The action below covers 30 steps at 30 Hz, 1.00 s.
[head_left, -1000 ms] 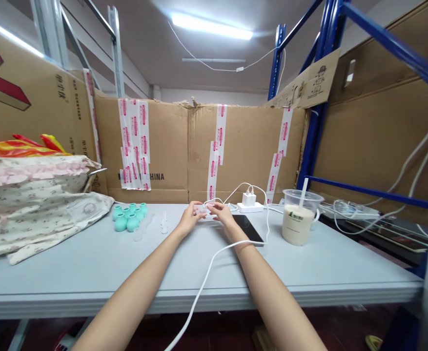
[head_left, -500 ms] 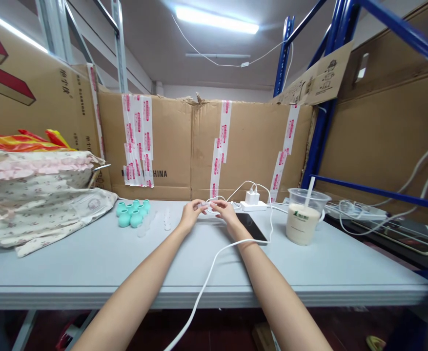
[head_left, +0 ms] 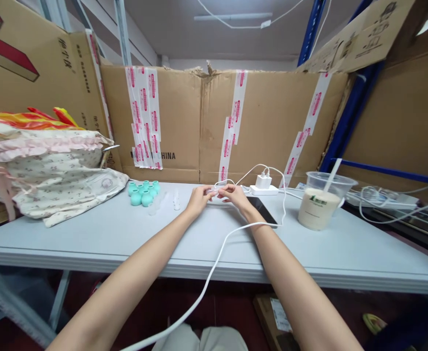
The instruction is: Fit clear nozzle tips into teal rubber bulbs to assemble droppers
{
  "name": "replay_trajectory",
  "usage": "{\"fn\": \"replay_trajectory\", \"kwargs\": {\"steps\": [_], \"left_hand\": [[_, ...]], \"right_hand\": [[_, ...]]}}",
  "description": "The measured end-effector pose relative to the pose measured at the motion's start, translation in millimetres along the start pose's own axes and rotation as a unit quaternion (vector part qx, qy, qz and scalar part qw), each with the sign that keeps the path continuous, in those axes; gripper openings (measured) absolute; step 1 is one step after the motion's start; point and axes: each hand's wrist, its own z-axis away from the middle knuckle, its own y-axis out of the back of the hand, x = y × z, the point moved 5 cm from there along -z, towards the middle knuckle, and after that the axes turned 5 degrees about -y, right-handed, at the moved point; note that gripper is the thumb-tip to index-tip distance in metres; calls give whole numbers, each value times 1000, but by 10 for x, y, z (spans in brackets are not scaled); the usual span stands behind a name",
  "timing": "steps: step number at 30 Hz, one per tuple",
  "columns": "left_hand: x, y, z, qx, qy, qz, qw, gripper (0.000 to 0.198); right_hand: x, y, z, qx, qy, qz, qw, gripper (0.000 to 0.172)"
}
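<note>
Over the back middle of the table (head_left: 155, 241), my left hand (head_left: 199, 199) and my right hand (head_left: 235, 196) meet fingertip to fingertip. Both pinch a small clear plastic piece (head_left: 212, 191), mostly covered by the fingers; its exact kind is too small to make out. To the left lie clear plastic tube-like pieces (head_left: 176, 200). Beside them stands a cluster of small round turquoise pots (head_left: 147, 197) with open necks. A dark flat tablet or phone (head_left: 267, 213) lies partly behind my right forearm.
A white cable (head_left: 219, 253) runs across my right forearm and over the table's front edge. White chargers (head_left: 263, 182) sit on a power strip at the back. A plastic cup (head_left: 318, 209) with drink and straw stands right; a floral cloth bag (head_left: 60, 170) lies left. Cardboard (head_left: 184, 122) walls the back.
The view has tilted downward and shifted, so my lap now shows at the bottom. My hands stay together at the same spot, still pinching the clear piece, with little finger movement.
</note>
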Motion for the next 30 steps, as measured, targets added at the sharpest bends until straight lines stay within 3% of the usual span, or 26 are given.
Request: {"fn": "replay_trajectory", "kwargs": {"steps": [17, 25, 30], "left_hand": [[62, -40, 16, -39, -28, -73, 996, 22], [55, -97, 50, -63, -65, -134, 987, 18], [27, -83, 20, -26, -35, -60, 997, 17]], "right_hand": [[-45, 53, -10, -72, 53, 34, 995, 37], [0, 87, 5, -116, 39, 80, 989, 33], [-16, 57, -36, -98, 35, 38, 994, 35]]}}
